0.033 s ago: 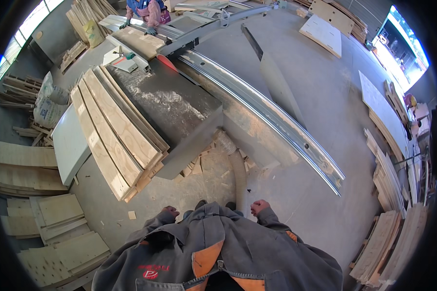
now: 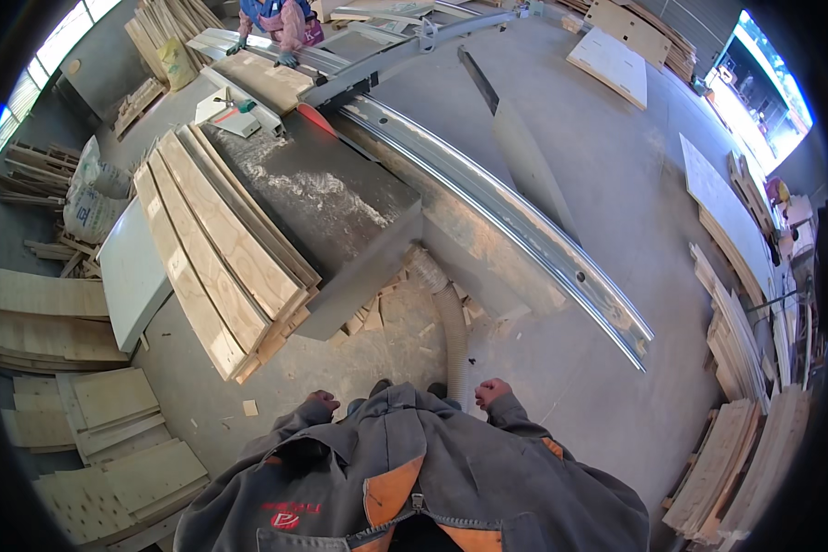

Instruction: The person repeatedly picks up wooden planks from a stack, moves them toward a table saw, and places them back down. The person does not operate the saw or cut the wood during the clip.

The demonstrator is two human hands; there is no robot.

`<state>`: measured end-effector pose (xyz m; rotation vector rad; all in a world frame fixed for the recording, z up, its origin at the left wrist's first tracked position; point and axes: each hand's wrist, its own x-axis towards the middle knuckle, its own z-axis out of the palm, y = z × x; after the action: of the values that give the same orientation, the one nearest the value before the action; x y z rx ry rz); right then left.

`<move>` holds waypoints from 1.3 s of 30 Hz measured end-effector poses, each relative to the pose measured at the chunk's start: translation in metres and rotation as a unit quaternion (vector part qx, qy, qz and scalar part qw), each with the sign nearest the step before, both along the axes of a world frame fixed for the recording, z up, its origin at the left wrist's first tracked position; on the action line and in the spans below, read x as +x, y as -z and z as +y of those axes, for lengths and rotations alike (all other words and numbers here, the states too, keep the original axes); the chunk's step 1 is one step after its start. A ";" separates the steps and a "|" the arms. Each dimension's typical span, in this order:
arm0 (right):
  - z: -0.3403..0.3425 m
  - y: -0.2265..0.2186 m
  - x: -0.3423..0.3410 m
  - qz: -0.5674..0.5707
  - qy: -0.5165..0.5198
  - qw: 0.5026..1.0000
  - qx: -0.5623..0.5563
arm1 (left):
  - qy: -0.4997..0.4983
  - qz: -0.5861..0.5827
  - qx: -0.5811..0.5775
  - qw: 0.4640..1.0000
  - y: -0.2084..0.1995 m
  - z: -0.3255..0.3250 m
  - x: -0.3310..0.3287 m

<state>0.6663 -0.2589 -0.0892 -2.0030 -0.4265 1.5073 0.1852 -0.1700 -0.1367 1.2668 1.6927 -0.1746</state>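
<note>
My left hand (image 2: 323, 399) hangs low beside my jacket, its fingers curled in, partly covered by the sleeve. On the other side my right hand (image 2: 492, 393) is closed in a loose fist, with nothing showing in it. Neither one touches the machine ahead. A dark saw table (image 2: 340, 175) dusted with sawdust stands in front of me, a red guard (image 2: 315, 118) at its far edge. Along its left side lies a stack of long plywood strips (image 2: 216, 248), closest to my left hand. A ribbed hose (image 2: 454, 340) runs from under the table toward my feet, near my right hand.
A long metal rail (image 2: 524, 235) extends along the table's right side. Across the machine, a gloved co-worker (image 2: 281, 23) leans over a wooden board (image 2: 262, 78). Plywood stacks stand at left (image 2: 120, 478) and right (image 2: 718, 469). Wood offcuts (image 2: 373, 317) litter the floor underneath.
</note>
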 end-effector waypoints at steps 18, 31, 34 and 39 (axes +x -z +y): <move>-0.026 0.076 0.016 -0.091 -0.072 0.993 0.017 | 0.012 -0.001 0.008 1.000 0.015 -0.004 -0.001; -0.029 0.071 0.014 -0.089 -0.057 0.994 -0.026 | -0.002 0.000 -0.048 0.999 0.007 0.003 0.001; -0.009 0.004 0.000 -0.004 -0.031 0.999 -0.044 | -0.011 0.005 -0.051 0.999 0.009 0.001 -0.002; -0.008 0.000 -0.002 -0.004 -0.028 0.999 -0.045 | -0.010 0.006 -0.045 0.999 0.017 0.000 -0.008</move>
<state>0.6638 -0.2667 -0.0894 -2.0837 -0.4291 1.5789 0.1773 -0.1700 -0.1541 1.1838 1.6879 -0.2441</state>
